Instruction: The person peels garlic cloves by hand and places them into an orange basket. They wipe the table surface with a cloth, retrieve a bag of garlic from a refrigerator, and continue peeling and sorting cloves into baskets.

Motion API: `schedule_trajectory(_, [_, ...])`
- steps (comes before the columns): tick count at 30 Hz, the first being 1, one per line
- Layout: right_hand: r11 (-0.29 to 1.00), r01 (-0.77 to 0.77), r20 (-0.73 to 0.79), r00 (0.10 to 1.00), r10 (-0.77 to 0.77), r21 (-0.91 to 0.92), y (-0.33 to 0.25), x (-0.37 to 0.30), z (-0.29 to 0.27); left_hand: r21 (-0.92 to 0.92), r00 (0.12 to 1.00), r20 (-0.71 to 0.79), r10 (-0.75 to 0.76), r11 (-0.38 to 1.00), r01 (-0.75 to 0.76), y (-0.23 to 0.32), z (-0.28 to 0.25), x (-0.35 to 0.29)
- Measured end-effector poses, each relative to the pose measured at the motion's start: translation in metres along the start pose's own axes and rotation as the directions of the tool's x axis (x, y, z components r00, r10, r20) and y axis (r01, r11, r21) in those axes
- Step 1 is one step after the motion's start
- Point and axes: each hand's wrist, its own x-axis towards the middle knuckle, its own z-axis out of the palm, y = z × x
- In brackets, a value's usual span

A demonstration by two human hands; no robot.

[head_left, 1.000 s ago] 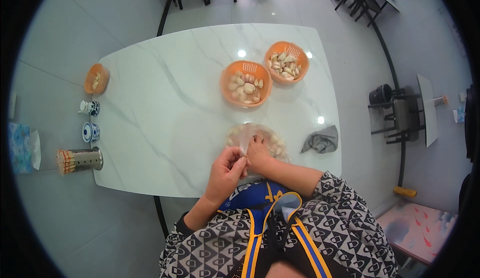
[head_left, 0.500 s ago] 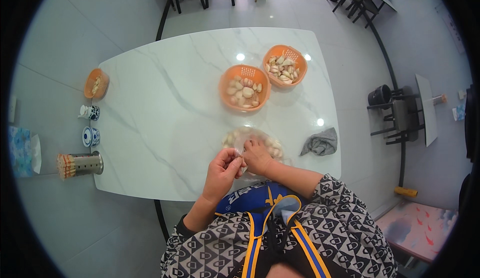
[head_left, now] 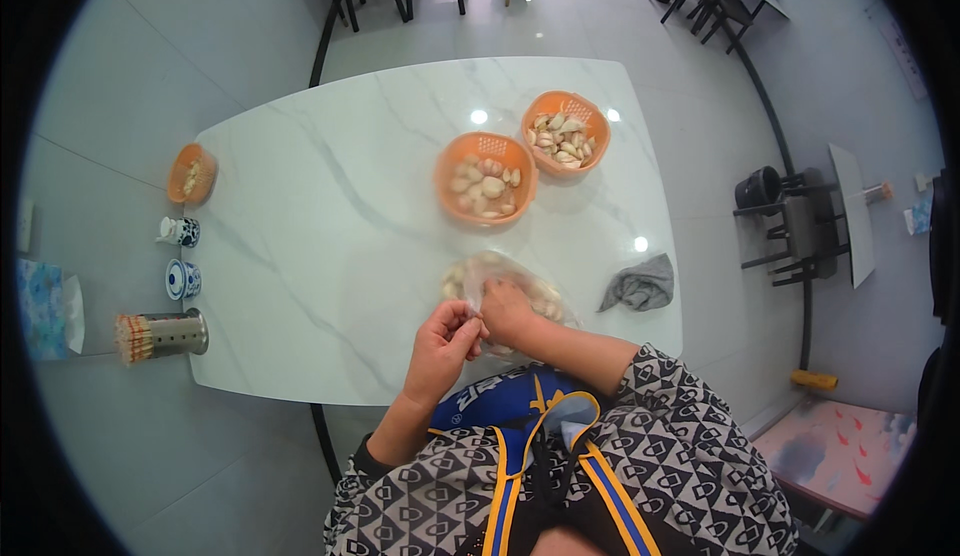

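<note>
A clear plastic bag (head_left: 548, 286) of pale garlic cloves lies at the table's near edge, in front of my body. The fingers of my left hand (head_left: 445, 344) are pinched on the bag's rim at its left side. My right hand (head_left: 507, 308) reaches into the bag's mouth, over the cloves; film and blur hide its fingertips, so their grip is unclear. Beyond the bag stands an orange basket (head_left: 447, 193) of garlic cloves. A second orange basket (head_left: 601, 146), filled with unpeeled cloves, touches it at the far right.
A crumpled grey cloth (head_left: 640, 284) lies at the table's right edge. Along the left edge stand a small orange basket (head_left: 204, 178), a white-and-blue pot (head_left: 185, 231), a lidded blue-and-white jar (head_left: 183, 278) and a metal chopstick holder (head_left: 182, 332). Marble-patterned tabletop (head_left: 320, 256) extends left.
My right hand has pushed slightly leftward and deeper into the bag, and its fingers show less. My left hand keeps its pinch. The whole view has shifted slightly.
</note>
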Motion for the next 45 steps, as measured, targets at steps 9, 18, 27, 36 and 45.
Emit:
schedule_trajectory(9, [0.998,0.049,-0.093,0.994,-0.052,-0.037,0.003,-0.003,0.004,-0.006,0.999,-0.004,-0.031,0.999,0.031,-0.003,0.000,0.002])
schedule_trajectory(18, [0.987,0.143,0.145,0.981,-0.132,-0.074,0.011,-0.005,0.007,-0.040,0.997,-0.014,-0.070,0.997,0.069,-0.010,-0.004,0.009])
schedule_trajectory(27, [0.903,0.248,-0.223,0.959,-0.177,0.351,0.026,0.000,0.018,-0.040,0.996,-0.043,-0.076,0.996,0.075,-0.011,-0.007,0.014])
schedule_trajectory(36, [0.611,-0.158,0.174,0.984,0.034,0.776,0.037,-0.003,-0.016,-0.007,0.996,-0.066,-0.066,0.998,0.065,-0.011,-0.010,0.016])
schedule_trajectory(45, [0.090,-0.112,0.131,0.959,-0.252,0.990,0.070,-0.015,-0.084,0.014,0.995,-0.082,-0.064,0.998,0.065,-0.011,-0.014,0.018])
